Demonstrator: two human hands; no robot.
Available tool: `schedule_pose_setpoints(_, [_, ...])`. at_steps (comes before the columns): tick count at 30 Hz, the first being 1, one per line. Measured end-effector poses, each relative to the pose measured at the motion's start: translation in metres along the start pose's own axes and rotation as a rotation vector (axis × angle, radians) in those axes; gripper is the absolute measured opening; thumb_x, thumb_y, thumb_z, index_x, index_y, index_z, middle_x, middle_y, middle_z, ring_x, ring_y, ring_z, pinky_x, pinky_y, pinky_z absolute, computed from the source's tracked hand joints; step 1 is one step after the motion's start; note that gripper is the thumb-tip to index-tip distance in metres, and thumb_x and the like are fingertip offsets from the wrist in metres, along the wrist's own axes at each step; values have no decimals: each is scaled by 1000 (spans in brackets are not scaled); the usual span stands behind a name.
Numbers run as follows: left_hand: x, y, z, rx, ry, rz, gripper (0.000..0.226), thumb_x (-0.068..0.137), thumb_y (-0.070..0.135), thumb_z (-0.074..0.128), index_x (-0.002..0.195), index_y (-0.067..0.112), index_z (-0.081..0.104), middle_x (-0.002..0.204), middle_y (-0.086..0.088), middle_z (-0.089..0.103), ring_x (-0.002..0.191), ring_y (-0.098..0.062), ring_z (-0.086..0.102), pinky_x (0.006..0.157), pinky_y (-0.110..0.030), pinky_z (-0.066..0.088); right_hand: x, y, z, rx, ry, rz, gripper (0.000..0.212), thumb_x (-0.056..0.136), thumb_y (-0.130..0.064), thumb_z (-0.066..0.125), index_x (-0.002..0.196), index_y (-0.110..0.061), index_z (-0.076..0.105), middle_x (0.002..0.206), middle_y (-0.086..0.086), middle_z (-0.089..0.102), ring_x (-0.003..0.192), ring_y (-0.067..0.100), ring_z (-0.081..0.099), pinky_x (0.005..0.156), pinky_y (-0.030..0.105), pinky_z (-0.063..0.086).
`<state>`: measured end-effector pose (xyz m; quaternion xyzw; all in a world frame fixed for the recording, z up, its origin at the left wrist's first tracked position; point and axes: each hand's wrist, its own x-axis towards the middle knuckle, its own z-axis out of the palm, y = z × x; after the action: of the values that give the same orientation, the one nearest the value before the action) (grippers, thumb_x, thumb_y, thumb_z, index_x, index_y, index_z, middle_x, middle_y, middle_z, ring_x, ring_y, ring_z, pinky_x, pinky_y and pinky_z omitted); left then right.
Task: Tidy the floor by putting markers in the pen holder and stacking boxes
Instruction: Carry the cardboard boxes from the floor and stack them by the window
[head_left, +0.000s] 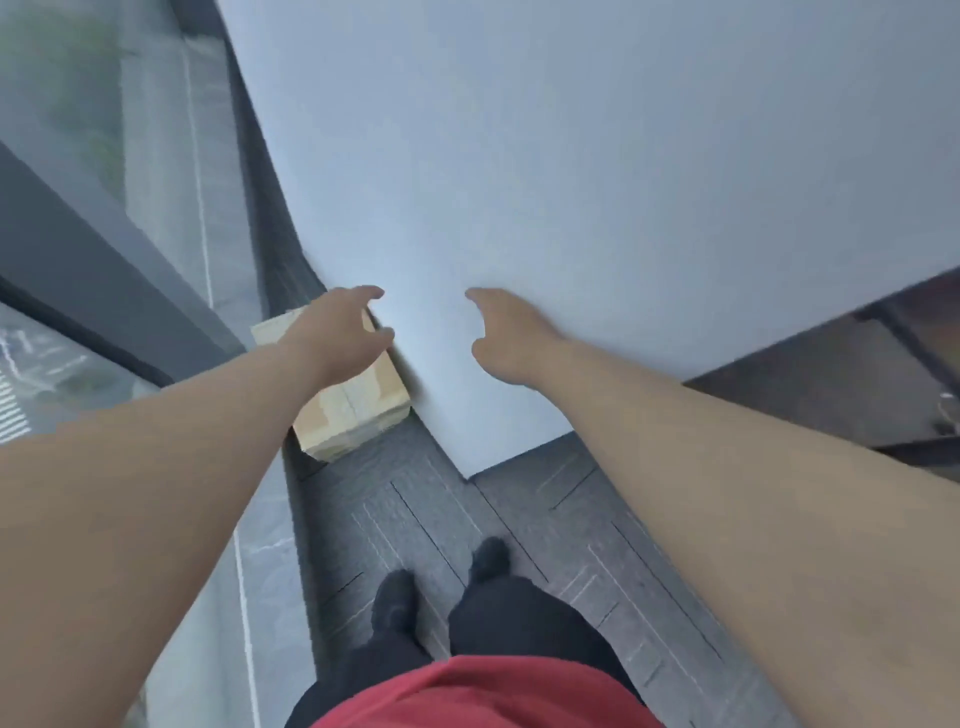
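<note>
Both arms stretched forward, nothing held. Left hand (343, 332) fingers spread and loosely curled, empty, right above the box (353, 405); contact unclear. Box sits on the floor (441, 525) against the wall (571, 182). Right hand (506, 338) released too, well right of the box.

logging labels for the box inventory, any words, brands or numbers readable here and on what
None can be read.
Cardboard box: only tape seams show, no print visible; the left hand covers part of its top.
White wall: blank.
Dark floor: line pattern only, no text.
</note>
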<state>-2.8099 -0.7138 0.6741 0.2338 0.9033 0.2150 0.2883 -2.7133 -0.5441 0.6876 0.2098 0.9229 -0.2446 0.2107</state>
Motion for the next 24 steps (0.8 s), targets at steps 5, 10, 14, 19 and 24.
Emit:
schedule_pose_setpoints(5, [-23, 91, 23, 238, -164, 236, 61, 92, 34, 51, 149, 24, 29, 151, -8, 37, 137, -26, 37, 108, -37, 30, -91, 44, 1, 160, 53, 10, 68, 92, -10, 45, 153, -20, 17, 159, 0, 23, 144, 18, 26, 118, 31, 22])
schedule_pose_setpoints(10, [-63, 168, 81, 649, -473, 326, 64, 92, 47, 50, 148, 24, 30, 155, -4, 32, 142, -24, 30, 116, -37, 24, -194, 115, 5, 304, 167, 129, 64, 92, -12, 47, 151, -24, 24, 151, 4, 37, 135, 24, 39, 111, 35, 35])
schedule_pose_setpoints(14, [-113, 256, 154, 812, -532, 505, 66, 92, 49, 49, 149, 21, 29, 155, -7, 32, 143, -26, 29, 116, -38, 25, -311, 217, 12, 467, 441, 458, 61, 91, -10, 51, 148, -14, 30, 146, 15, 41, 125, 29, 48, 100, 32, 41])
schedule_pose_setpoints(19, [-216, 391, 262, 660, -469, 777, 66, 94, 40, 49, 151, 17, 24, 153, -12, 35, 138, -30, 36, 109, -32, 32, -511, 346, 44, 506, 613, 833, 56, 91, -12, 51, 145, -20, 36, 140, 15, 50, 102, 28, 59, 77, 35, 51])
schedule_pose_setpoints(24, [-332, 505, 386, 663, -424, 1024, 47, 92, 34, 50, 135, 16, 43, 139, -15, 45, 124, -34, 47, 102, -45, 41, -691, 434, 91, 624, 843, 1209, 61, 94, -10, 49, 150, -13, 22, 151, 12, 29, 117, 32, 50, 76, 34, 47])
